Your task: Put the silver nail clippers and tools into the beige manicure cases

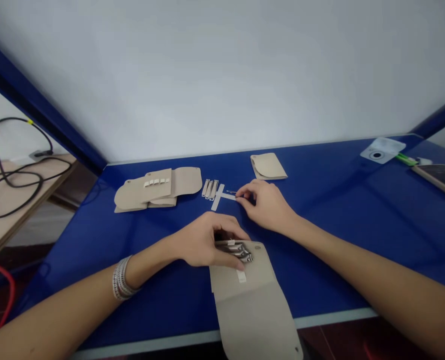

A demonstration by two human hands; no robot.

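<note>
The left hand's grip (207,241) is curled closed over steel nail clippers (240,251), pinning them against a beige pouch (254,320) that lies unfolded below the grip, so its inner face stays exposed and steady. The right hand's grip (262,205) has its fingertips (241,196) drawn together on the end of a white strip (218,197), which keeps that strip steady on the blue tabletop (312,210). Beyond that grip, three slim metal tools (209,189) lie side by side, apart from a second opened beige pouch (158,187).
</note>
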